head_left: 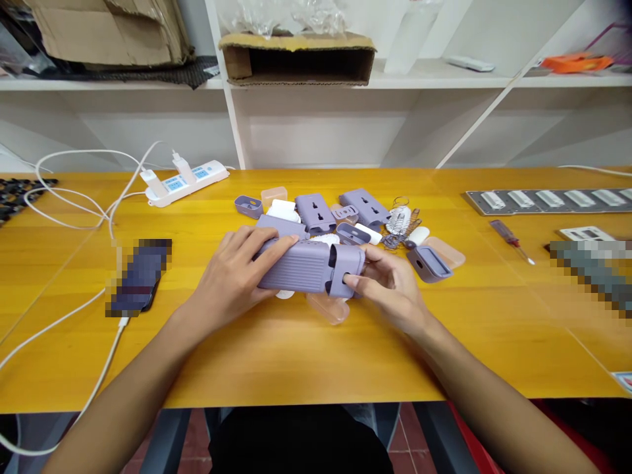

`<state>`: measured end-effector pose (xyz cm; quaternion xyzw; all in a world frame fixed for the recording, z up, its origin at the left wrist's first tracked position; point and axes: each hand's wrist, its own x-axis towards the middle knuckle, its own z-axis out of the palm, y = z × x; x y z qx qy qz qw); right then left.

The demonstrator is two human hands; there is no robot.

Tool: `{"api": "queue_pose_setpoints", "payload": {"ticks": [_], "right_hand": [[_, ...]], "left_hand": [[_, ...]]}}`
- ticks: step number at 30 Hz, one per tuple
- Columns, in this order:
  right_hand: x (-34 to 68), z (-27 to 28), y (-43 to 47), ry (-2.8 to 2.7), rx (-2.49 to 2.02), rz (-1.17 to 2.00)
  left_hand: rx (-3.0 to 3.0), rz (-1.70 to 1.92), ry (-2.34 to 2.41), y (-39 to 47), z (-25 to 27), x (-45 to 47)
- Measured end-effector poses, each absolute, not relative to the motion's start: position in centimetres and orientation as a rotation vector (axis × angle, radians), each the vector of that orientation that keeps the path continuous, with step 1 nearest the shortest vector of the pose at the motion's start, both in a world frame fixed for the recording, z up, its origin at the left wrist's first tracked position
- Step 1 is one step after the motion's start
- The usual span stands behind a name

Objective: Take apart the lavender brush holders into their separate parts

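My left hand (234, 270) grips a purple ribbed plastic housing (299, 268) from its left end, fingers over the top. At the housing's right end sits a purple end piece (349, 258) with a round hole; I cannot tell whether the two are fully joined. My right hand (395, 286) pinches this end piece, thumb at the hole. Beneath and behind lie more purple housings (316, 212) (365, 207), a purple cap (248, 206), another purple cap (429, 263) and a clear plastic cover (328, 308). The palms' undersides are hidden.
Thin wire pieces (402, 224) lie behind my right hand. A screwdriver (511, 240) and a long metal strip (548, 201) are at the right. On the left are a phone (141, 276) with its cable and a white power strip (190, 184). Shelves with a cardboard box (299, 62) stand behind the table.
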<state>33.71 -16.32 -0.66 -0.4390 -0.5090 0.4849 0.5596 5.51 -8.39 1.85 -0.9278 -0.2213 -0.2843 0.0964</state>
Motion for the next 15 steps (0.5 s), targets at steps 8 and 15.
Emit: {"api": "queue_pose_setpoints", "payload": {"ticks": [8,15], "right_hand": [[34.5,-1.5,-16.3,-1.181,-0.977,1.191],[34.3,-1.3,-16.2,-1.144,-0.922,1.264]], "left_hand": [[-2.814,-0.852,-0.669,-8.3,1.8,5.5],[-2.876,-0.918,-0.717,-8.5,1.7,5.5]]}}
